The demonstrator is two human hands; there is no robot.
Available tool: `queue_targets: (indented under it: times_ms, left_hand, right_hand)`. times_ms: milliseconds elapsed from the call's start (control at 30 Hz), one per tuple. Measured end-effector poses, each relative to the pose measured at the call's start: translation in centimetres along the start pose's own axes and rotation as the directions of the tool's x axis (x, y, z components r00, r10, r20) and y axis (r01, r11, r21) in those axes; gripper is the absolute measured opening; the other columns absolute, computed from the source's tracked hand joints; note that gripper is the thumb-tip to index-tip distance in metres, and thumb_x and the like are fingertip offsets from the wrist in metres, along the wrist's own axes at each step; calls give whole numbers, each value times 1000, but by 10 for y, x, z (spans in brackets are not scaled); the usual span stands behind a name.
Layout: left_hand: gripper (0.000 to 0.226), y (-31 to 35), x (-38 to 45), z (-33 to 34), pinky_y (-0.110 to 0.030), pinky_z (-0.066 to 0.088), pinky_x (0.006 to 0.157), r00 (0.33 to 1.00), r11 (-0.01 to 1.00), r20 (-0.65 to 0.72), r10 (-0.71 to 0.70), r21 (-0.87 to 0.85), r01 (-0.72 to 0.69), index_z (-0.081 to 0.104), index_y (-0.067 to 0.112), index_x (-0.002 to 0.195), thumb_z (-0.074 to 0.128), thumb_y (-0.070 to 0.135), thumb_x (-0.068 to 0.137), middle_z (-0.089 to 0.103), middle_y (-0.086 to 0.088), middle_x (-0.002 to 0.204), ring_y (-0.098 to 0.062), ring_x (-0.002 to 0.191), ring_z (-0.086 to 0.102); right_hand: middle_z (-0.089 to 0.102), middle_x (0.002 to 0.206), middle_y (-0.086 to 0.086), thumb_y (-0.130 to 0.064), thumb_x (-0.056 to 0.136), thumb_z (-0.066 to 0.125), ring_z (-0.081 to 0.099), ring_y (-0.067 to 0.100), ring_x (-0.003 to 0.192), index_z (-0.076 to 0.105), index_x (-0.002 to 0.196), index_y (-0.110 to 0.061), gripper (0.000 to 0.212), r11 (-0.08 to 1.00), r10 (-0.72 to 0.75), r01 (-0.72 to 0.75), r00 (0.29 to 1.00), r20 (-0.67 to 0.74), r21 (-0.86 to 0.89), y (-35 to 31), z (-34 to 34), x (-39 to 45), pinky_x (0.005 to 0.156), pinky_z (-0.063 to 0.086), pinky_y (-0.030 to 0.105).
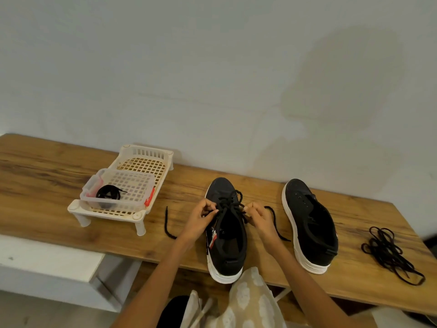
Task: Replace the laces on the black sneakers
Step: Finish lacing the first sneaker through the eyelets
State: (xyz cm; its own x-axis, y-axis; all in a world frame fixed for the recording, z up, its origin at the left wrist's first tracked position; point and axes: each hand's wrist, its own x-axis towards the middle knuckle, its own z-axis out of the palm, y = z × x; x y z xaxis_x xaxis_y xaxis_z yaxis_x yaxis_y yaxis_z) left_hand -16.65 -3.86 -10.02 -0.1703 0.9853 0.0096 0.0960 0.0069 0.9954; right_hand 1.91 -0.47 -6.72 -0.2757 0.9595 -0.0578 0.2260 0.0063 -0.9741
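Observation:
Two black sneakers with white soles stand on the wooden table (47,176). The left sneaker (227,242) has a black lace (230,201) threaded through its lower eyelets. My left hand (201,218) pinches the lace at the shoe's left side. My right hand (259,216) pinches it at the right side. The lace's loose ends trail onto the table on both sides. The right sneaker (309,223) has bare eyelets and no lace. A tangled pile of black laces (390,254) lies at the far right.
A white plastic rack (144,159) stands at the back left. On it sits a clear tub (132,185) with red clips, holding a coiled black lace (108,194). A patterned cloth (243,301) lies at the near table edge. A wall rises behind the table.

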Motion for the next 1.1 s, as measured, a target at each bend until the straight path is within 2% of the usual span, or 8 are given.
queue_targets:
  times_ms: [133, 333, 400, 533, 733, 833, 933, 1100]
  left_hand:
    - [25, 4, 2, -1, -15, 43, 89, 997, 994, 15, 77, 76, -78, 64, 33, 95, 60, 9, 90, 60, -1, 110, -13, 103, 55]
    - [23, 12, -2, -1, -4, 41, 83, 995, 991, 5, 95, 92, -96, 67, 29, 98, 63, 9, 87, 54, 11, 105, -4, 103, 52]
    - [23, 13, -1, 1, -3, 41, 82, 995, 992, -20, 96, 88, -94, 67, 28, 96, 64, 8, 86, 53, 10, 104, -5, 101, 53]
    - [23, 12, 0, 2, -3, 41, 81, 994, 990, -46, 102, 102, -97, 67, 30, 93, 65, 8, 86, 56, 6, 104, -4, 99, 54]
    - [22, 11, -2, 5, -6, 43, 82, 989, 987, -74, 128, 107, -120, 68, 27, 95, 66, 7, 85, 57, 6, 99, -10, 100, 55]
    - [19, 13, -3, 7, -7, 43, 83, 987, 981, -81, 138, 151, -125, 68, 26, 95, 66, 9, 85, 59, 7, 97, -6, 100, 54]
    - [17, 12, -3, 8, -4, 41, 81, 987, 978, -86, 133, 175, -116, 69, 26, 96, 65, 11, 87, 59, 8, 97, 1, 97, 51]
    - [13, 18, -4, 11, -9, 42, 81, 987, 976, -101, 125, 192, -104, 70, 22, 96, 65, 13, 87, 56, 9, 99, 3, 96, 50]
  right_hand:
    - [65, 99, 2, -25, 88, 65, 59, 13, 96, 70, 89, -21, 6, 993, -69, 75, 996, 60, -95, 2, 1, -1, 83, 48, 25]
    - [59, 68, -9, -8, 93, 54, 53, 6, 69, 61, 74, -15, 21, 998, -64, 64, 998, -7, -3, -4, 6, -4, 67, 44, 22]
    - [62, 75, -7, -9, 92, 56, 56, 6, 74, 62, 81, -14, 15, 998, -70, 70, 998, 5, -4, -4, 6, -4, 67, 45, 19]
    - [69, 99, -4, -12, 88, 64, 62, 9, 98, 69, 98, -24, 16, 992, -116, 118, 992, 41, -44, -5, 3, -3, 85, 51, 24]
    - [65, 76, -2, -19, 94, 57, 59, 10, 75, 67, 82, -16, 16, 997, -79, 79, 997, -12, -20, -7, 8, -4, 68, 47, 25]
    - [64, 89, 14, -29, 98, 49, 61, 22, 85, 59, 93, -5, 26, 1000, 5, -5, 998, -55, 4, 1, 8, 0, 81, 51, 42]
    - [55, 91, 8, -32, 100, 43, 57, 26, 94, 50, 83, -17, 23, 998, 52, -54, 996, -70, -24, 4, 5, 5, 95, 47, 51]
    - [61, 105, 14, -34, 98, 46, 61, 28, 101, 55, 86, -23, 18, 1000, 1, -2, 999, -34, -29, 0, 3, 5, 91, 51, 48]
